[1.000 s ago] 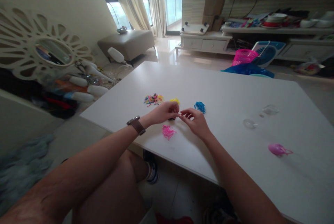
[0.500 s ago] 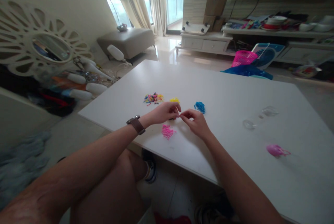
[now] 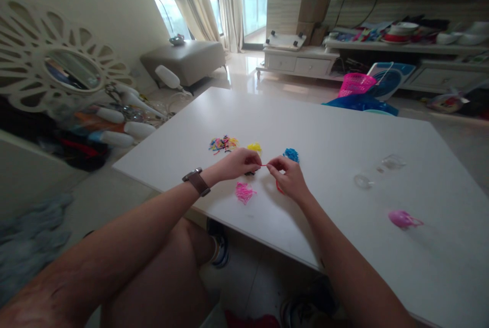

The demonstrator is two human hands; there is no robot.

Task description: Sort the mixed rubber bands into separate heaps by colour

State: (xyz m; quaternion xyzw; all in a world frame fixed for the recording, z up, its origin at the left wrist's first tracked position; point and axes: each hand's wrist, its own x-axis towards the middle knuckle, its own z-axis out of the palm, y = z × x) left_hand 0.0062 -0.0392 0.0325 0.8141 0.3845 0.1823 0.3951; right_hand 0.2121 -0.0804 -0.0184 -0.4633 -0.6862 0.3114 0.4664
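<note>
A thin red rubber band (image 3: 264, 165) is drawn taut between my hands just over the table. My left hand (image 3: 244, 161), with a brown-strapped watch on the wrist, pinches one end. The other end is pinched by my right hand (image 3: 287, 175), and some red bands (image 3: 279, 187) show beneath it. Small piles lie around: pink bands (image 3: 244, 193) nearest me, blue bands (image 3: 291, 155) beyond my right hand, yellow bands (image 3: 254, 147) beyond my left. A mixed-colour pile (image 3: 223, 143) sits farther left. Black bands (image 3: 250, 173) are partly hidden under my left hand.
On the right of the white table (image 3: 344, 144) are a pink pouch-like item (image 3: 401, 218), a clear round lid (image 3: 363, 181) and a clear container (image 3: 393, 162). Past the far edge stands a pink basket (image 3: 357, 84). A bench (image 3: 187, 58) is by the window.
My hands have moved slightly apart, and the red band now shows stretched between them. Red bands under my right hand have come into view. The view has shifted slightly.
</note>
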